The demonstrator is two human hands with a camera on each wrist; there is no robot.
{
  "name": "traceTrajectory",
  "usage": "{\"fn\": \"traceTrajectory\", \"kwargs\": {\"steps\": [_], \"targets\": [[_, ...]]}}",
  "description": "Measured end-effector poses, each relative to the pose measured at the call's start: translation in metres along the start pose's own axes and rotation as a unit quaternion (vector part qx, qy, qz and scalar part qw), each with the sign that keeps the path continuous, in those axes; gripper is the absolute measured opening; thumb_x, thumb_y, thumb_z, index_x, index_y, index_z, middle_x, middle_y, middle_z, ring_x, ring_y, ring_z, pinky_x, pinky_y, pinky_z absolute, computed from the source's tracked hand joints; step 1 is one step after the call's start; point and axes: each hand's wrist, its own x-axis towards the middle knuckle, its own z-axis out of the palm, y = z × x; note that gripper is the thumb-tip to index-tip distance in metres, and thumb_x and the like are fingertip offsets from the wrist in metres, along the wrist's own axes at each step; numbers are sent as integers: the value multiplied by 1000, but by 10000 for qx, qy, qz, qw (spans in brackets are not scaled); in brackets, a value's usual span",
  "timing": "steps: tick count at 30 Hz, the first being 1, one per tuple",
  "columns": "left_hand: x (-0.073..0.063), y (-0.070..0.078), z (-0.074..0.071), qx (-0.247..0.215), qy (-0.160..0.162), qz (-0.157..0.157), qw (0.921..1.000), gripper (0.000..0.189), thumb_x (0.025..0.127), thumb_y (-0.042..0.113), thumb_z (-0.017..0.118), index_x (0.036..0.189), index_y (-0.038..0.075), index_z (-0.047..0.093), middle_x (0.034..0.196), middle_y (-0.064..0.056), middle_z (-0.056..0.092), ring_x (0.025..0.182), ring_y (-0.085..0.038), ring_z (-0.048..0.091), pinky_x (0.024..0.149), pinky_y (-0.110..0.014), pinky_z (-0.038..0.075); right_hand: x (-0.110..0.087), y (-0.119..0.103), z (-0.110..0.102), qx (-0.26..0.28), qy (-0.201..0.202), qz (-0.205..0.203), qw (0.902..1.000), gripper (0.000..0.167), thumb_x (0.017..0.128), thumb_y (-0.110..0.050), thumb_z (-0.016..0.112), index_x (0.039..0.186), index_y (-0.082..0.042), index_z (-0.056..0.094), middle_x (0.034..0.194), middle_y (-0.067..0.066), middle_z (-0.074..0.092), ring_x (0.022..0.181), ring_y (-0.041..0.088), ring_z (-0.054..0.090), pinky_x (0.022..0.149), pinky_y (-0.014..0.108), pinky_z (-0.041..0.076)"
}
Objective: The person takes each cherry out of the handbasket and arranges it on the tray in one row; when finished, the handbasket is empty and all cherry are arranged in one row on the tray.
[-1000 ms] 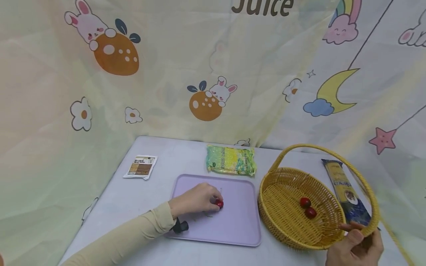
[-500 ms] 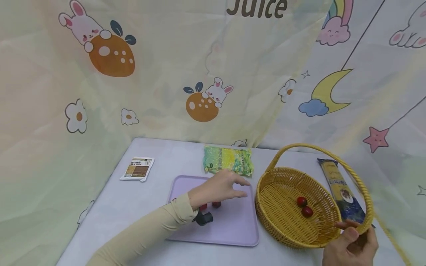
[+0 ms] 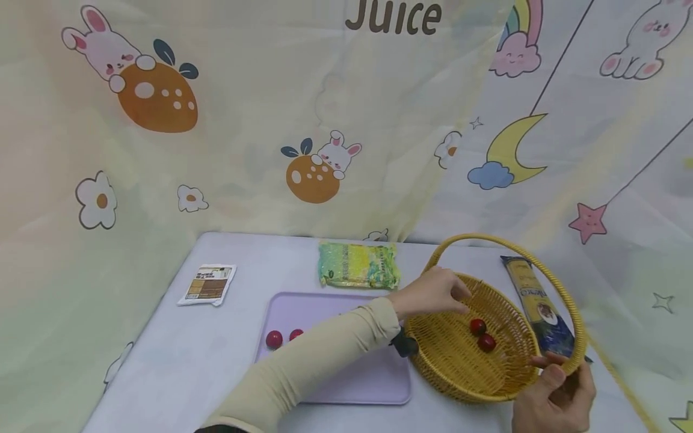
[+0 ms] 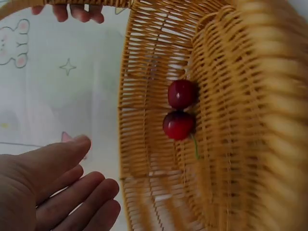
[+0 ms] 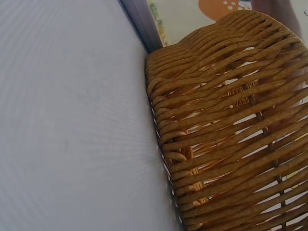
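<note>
My left hand [image 3: 435,293] reaches over the left part of the wicker basket [image 3: 462,373]. In the left wrist view the thumb and fingers of this left hand [image 4: 62,192] stand apart, with nothing seen between them. Two dark red cherries [image 3: 482,335] lie together inside the basket; one cherry [image 4: 179,126] shows a green stem. My right hand [image 3: 554,394] grips the basket's handle [image 3: 575,325] near its lower right end. More cherries [image 3: 274,339] sit on the lilac tray [image 3: 373,385], partly covered by my left sleeve. The basket's woven side [image 5: 231,115] fills much of the right wrist view.
Behind the tray lies a green and yellow packet [image 3: 357,264]. A small white and brown packet [image 3: 207,284] is at the far left of the white table [image 3: 162,373]. A long blue and yellow bag [image 3: 541,304] lies right of the basket. A printed curtain [image 3: 243,120] hangs behind.
My left hand has moved right, from a cherry on the tray to over the basket, its fingers spreading on the way. My right hand keeps its grip on the handle. The head view has shifted slightly.
</note>
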Motion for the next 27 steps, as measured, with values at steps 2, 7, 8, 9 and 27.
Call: {"fn": "traceTrajectory", "kwargs": {"steps": [2,7,8,9,27], "targets": [[12,4,7,-129,-29,-56,9999,30,96,31,78,123,18,79,117,7,78,90,8,66,76,-5,49,0,1,1,173,-22,-175,9997,37,112,-23,45,148,-25,54,109,-20,59,87,-2,60,80,15,43],[34,3,27,-481,141,-332,9982,27,96,29,78,120,17,80,117,9,77,94,3,68,78,-8,49,-1,4,4,443,-56,-489,9978,36,112,-18,46,146,-21,56,110,-15,63,85,1,62,78,16,48],[38,3,30,-536,193,-441,9974,27,96,29,78,120,18,80,117,10,77,95,2,68,78,-9,49,-1,5,4,438,-64,-527,9976,36,112,-18,46,147,-21,56,110,-15,63,85,1,62,78,16,48],[41,2,34,-541,262,-515,9969,26,96,29,78,120,18,80,117,10,77,97,1,68,78,-9,49,-1,5,4,419,-69,-545,9976,36,112,-18,46,147,-21,56,110,-15,63,85,1,62,78,16,48],[65,-2,84,195,502,-818,9952,25,94,42,79,77,23,80,64,15,62,55,2,44,54,-13,38,1,3,2,156,64,-473,9987,36,113,-20,45,147,-14,56,109,-22,60,84,-3,62,77,12,44]]}}
